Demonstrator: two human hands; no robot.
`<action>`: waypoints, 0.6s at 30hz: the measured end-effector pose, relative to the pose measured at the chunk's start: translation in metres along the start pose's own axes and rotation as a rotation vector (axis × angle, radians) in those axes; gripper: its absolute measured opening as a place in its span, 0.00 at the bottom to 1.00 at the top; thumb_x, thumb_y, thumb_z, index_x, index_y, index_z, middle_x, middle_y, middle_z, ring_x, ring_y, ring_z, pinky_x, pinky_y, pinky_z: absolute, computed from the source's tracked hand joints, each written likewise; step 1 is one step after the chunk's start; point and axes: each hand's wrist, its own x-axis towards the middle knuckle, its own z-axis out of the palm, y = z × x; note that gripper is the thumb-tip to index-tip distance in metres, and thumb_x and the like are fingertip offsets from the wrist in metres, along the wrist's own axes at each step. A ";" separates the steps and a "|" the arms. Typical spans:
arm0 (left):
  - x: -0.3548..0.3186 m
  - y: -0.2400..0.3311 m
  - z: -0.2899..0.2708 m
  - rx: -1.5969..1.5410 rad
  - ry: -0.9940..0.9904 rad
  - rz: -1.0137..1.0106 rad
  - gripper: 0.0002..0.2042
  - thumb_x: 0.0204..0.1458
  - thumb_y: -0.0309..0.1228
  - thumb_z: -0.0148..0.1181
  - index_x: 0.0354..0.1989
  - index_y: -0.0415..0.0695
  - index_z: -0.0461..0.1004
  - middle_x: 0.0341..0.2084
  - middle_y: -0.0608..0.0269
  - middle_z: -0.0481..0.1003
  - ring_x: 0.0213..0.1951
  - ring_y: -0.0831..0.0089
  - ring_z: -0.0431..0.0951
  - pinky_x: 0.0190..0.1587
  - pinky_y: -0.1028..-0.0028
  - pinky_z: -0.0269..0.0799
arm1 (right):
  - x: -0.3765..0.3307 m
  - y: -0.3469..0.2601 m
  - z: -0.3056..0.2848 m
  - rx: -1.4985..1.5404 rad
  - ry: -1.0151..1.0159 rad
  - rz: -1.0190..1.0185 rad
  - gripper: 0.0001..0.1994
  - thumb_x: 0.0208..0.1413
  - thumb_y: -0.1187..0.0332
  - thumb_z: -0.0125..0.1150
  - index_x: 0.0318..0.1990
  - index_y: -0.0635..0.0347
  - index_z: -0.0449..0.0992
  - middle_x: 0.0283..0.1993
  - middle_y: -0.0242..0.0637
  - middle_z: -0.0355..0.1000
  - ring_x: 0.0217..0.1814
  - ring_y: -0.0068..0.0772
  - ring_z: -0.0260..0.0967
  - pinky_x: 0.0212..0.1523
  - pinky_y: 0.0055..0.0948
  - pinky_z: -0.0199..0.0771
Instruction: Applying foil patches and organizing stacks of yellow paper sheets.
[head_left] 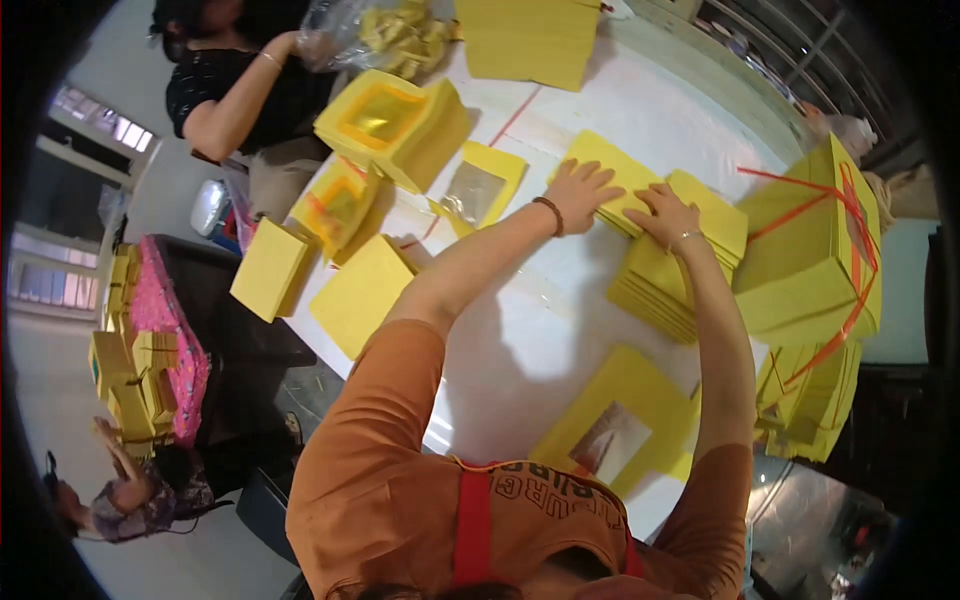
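My left hand (583,195) lies with its fingers spread on a flat yellow paper piece (590,150) at the far side of the white table. Beside it, my right hand (668,217) rests with slightly bent, parted fingers on the same yellow paper, near a stack of folded yellow paper pieces (655,290). Another yellow paper piece (712,205) sits just right of the right hand. Below the stack, partly behind my right arm, is a flat yellow piece with a clear window (610,440).
At right stands a big yellow bundle (800,250) tied with red string (835,330). Stacks of windowed yellow pieces (440,130) and a plain yellow pile (270,268) are at left. Across the table, a person (225,110) handles a clear plastic bag (345,35). Another person (150,490) is lower left.
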 end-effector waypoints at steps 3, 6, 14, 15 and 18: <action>-0.008 0.007 -0.026 0.065 -0.065 -0.063 0.32 0.40 0.32 0.54 0.59 0.56 0.56 0.60 0.54 0.52 0.61 0.55 0.52 0.58 0.47 0.47 | -0.003 0.005 0.000 0.078 -0.039 0.051 0.30 0.45 0.37 0.49 0.52 0.43 0.69 0.61 0.27 0.57 0.61 0.32 0.57 0.58 0.62 0.43; -0.027 0.000 -0.061 0.077 -0.257 -0.497 0.37 0.41 0.38 0.54 0.63 0.56 0.46 0.61 0.43 0.47 0.60 0.45 0.53 0.57 0.50 0.52 | -0.002 0.008 0.000 0.109 -0.032 0.044 0.30 0.44 0.37 0.50 0.52 0.43 0.69 0.61 0.27 0.57 0.60 0.31 0.58 0.58 0.62 0.42; -0.109 -0.025 -0.038 0.127 -0.573 -0.661 0.34 0.46 0.35 0.49 0.63 0.50 0.42 0.51 0.30 0.56 0.48 0.38 0.65 0.48 0.53 0.64 | 0.010 0.003 0.000 0.103 -0.022 0.031 0.30 0.45 0.37 0.49 0.52 0.42 0.68 0.62 0.27 0.56 0.60 0.31 0.58 0.57 0.63 0.41; -0.110 -0.019 -0.037 0.204 -0.534 -0.573 0.33 0.46 0.33 0.49 0.62 0.49 0.43 0.49 0.31 0.59 0.46 0.40 0.67 0.47 0.55 0.65 | 0.009 0.003 -0.001 0.103 -0.017 0.027 0.30 0.45 0.37 0.48 0.53 0.42 0.68 0.62 0.27 0.56 0.60 0.32 0.57 0.57 0.63 0.41; -0.108 -0.011 -0.050 0.240 -0.519 -0.431 0.31 0.46 0.30 0.48 0.61 0.47 0.45 0.42 0.34 0.66 0.42 0.45 0.71 0.45 0.58 0.67 | 0.006 0.003 0.001 0.089 -0.003 0.043 0.30 0.46 0.37 0.47 0.53 0.42 0.68 0.62 0.27 0.56 0.61 0.31 0.57 0.58 0.63 0.41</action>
